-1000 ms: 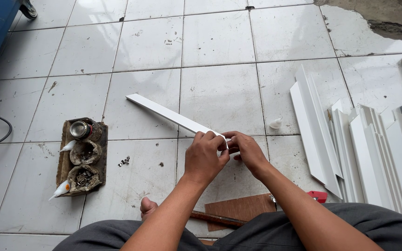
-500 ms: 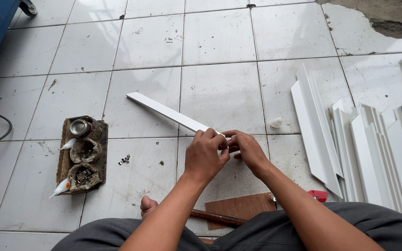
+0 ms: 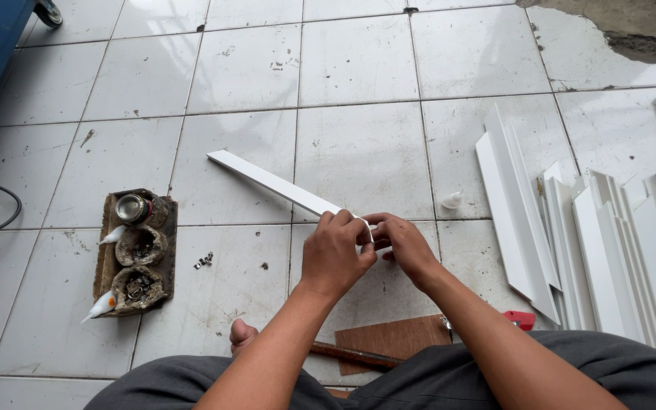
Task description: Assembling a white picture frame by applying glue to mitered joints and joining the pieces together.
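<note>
White plastic strip (image 3: 275, 182) runs across the tiled floor (image 3: 358, 68) toward its middle, its near end pinched between both hands. Left hand (image 3: 333, 254) closes tight around it, right hand (image 3: 405, 244) grips just beside, fingers curled. White trim pieces (image 3: 594, 243) lie along the floor's right edge.

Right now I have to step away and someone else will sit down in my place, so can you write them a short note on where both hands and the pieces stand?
Left hand: closed over the near end of the long white strip, which angles away to the upper left, above the tiled floor.
Right hand: pinching the same end, fingertips meeting the left hand's.
Nearby: stack of white trim pieces on the right; brown tray with small tubes and pots on the left; a wood board and a red tool by the knees.
Done: one strip picked out and in hand.
Left: whatever is being worked at that end is hidden by the fingers.
</note>
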